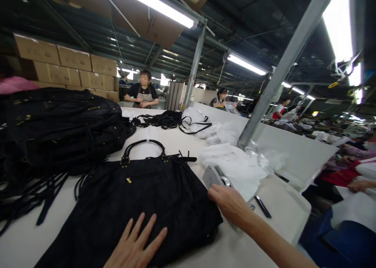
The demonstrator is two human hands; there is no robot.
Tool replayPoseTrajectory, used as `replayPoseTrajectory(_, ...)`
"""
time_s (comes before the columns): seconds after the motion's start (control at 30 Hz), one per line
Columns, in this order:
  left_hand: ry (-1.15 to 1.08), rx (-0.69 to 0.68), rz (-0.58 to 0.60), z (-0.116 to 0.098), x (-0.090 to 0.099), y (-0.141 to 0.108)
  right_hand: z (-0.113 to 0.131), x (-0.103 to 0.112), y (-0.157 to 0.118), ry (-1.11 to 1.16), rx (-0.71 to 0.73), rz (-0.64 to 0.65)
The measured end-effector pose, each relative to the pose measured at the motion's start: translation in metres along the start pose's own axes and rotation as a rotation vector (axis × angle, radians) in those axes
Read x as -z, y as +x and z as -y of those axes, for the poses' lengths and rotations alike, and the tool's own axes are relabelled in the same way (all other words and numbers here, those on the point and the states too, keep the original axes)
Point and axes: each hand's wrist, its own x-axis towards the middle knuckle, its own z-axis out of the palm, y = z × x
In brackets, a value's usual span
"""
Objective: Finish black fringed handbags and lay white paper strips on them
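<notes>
A black handbag (138, 209) lies in front of me on the white table, its two looped handles (143, 142) pointing away and a small gold zipper pull (128, 180) on its upper part. My left hand (138, 240) rests flat on the bag's front with fingers spread. At the bag's right edge, my right hand (227, 203) has its fingers curled in and appears to grip the black fabric; the fingertips are partly hidden. Just beyond those fingers sits a grey-white object with a shiny rounded metal part (214, 176), its kind unclear.
Black bags (58, 131) are piled at the left, with loose straps (49, 193) below. Farther back lie black straps (164, 120) and clear plastic (223, 133). A dark, narrow object (263, 206) lies at right. A metal post (273, 80) rises beside the table. A person (143, 92) faces me.
</notes>
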Motion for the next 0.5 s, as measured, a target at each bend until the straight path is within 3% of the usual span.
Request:
replayPoseTrajectory(0.23, 0.006, 0.009, -0.005, -0.002, -0.002, -0.001, -0.04, 0.022, -0.064, 0.12, -0.172, -0.095)
replayPoseTrajectory(0.3, 0.004, 0.012, -0.009, -0.002, -0.003, -0.002, -0.042, 0.028, -0.082, 0.227, -0.209, 0.013)
replayPoseTrajectory(0.4, -0.003, 0.008, -0.032, 0.0, -0.007, -0.001, -0.029, 0.026, -0.108, 0.517, -0.232, 0.368)
replayPoseTrajectory(0.43, -0.002, 0.007, -0.039, 0.001, -0.009, -0.001, -0.023, 0.021, -0.116, 0.581, -0.226, 0.425)
replayPoseTrajectory(0.5, 0.008, 0.001, -0.044, 0.003, -0.013, 0.0, -0.015, 0.01, -0.131, 0.645, -0.19, 0.355)
